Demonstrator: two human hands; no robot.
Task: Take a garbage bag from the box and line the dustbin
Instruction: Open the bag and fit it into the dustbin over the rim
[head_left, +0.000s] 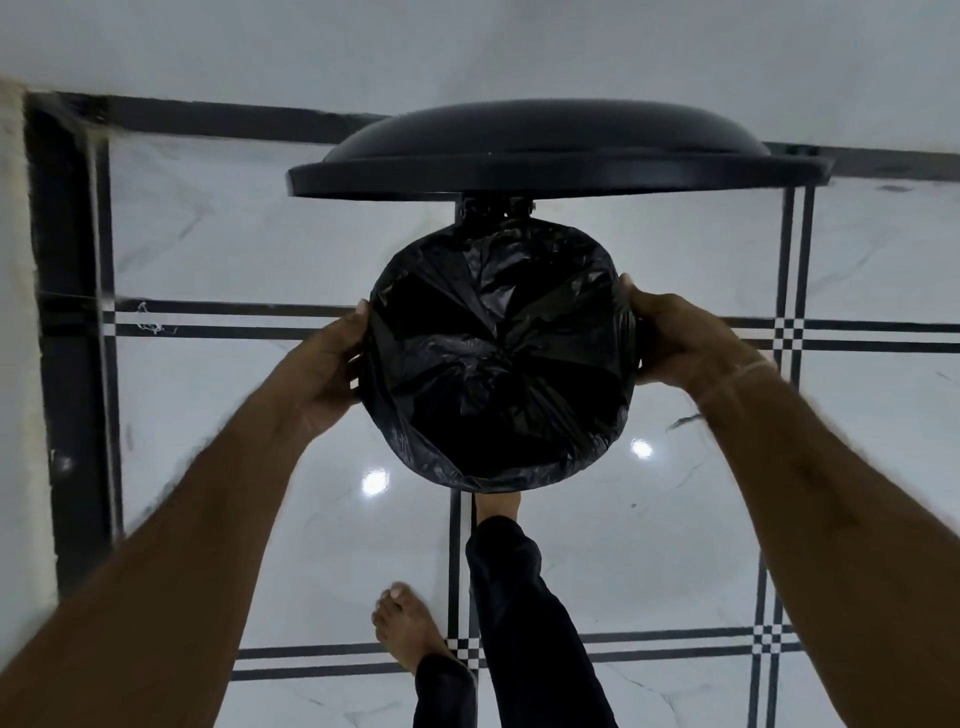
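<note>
A black garbage bag (498, 353) lies inside the round dustbin, its edge folded out over the rim (467, 480) all the way around. The bin's black domed lid (550, 150) stands raised behind the opening. My left hand (332, 364) grips the bag-covered rim on the left side. My right hand (675, 343) grips it on the right side. The bin's body is hidden under the bag and below the opening. No box is in view.
My right foot reaches under the bin's near edge (498, 506), its leg in dark trousers (524, 613). My bare left foot (410, 629) stands on the glossy white tile floor with black stripes (260, 319). A wall (21, 364) runs along the left.
</note>
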